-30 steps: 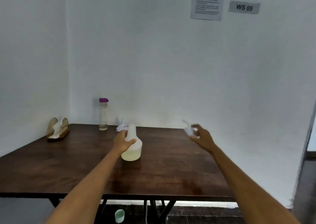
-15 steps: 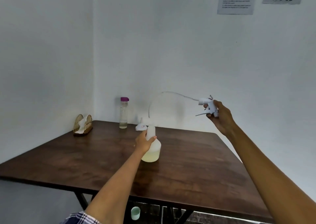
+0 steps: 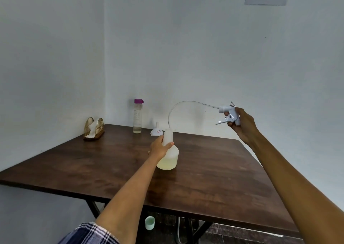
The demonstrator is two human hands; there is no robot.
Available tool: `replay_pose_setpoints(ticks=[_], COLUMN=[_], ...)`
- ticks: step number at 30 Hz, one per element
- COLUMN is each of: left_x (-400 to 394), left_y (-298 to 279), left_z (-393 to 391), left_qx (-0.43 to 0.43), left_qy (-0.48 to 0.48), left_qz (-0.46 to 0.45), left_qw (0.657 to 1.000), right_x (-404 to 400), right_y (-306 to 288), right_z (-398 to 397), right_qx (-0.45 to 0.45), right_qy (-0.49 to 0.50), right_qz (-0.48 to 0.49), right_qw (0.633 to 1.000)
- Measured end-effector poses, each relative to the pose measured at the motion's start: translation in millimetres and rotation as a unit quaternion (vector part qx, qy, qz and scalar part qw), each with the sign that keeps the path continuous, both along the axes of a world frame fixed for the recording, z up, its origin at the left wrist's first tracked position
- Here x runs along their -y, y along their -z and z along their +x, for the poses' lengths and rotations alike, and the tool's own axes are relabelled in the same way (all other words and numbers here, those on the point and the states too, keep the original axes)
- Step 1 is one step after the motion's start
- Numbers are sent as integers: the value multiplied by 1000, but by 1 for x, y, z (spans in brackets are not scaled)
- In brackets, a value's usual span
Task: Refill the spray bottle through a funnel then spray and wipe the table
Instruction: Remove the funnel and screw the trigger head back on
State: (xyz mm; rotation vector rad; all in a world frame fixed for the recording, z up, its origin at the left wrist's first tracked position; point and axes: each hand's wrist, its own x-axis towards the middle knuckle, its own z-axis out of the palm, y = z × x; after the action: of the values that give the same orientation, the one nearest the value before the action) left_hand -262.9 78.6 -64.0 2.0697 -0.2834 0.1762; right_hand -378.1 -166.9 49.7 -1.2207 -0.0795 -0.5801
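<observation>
A translucent white spray bottle (image 3: 169, 157) with pale yellowish liquid in its base stands on the dark wooden table (image 3: 204, 169), its neck uncapped. My left hand (image 3: 159, 147) is wrapped around its neck. My right hand (image 3: 242, 124) is raised above the table's far right side and holds the white trigger sprayer head (image 3: 228, 113). The head's thin clear dip tube (image 3: 178, 106) arcs left and down to just above the bottle's neck. A white funnel (image 3: 157, 130) lies upside down on the table behind the bottle.
A clear water bottle with a purple cap (image 3: 138, 116) stands near the back wall. A gold wire holder with white napkins (image 3: 93, 127) sits at the far left corner. A pale green cup (image 3: 149, 223) is on the floor under the table.
My right hand has lifted the sprayer head up and to the right, drawing the dip tube out of the bottle. My left hand has stayed on the bottle's neck.
</observation>
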Motion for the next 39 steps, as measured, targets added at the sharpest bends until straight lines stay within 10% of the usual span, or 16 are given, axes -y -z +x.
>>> replay_pose_setpoints(ticks=[39], left_x=[-5], left_y=[-1], left_z=[-1], left_qx=[-1], left_qy=[13], left_qz=[-7], left_qw=[1000], right_x=[-3], right_y=[3], right_z=[11], right_qx=[-35], right_qy=[20], right_qz=[-13], right_qw=[999])
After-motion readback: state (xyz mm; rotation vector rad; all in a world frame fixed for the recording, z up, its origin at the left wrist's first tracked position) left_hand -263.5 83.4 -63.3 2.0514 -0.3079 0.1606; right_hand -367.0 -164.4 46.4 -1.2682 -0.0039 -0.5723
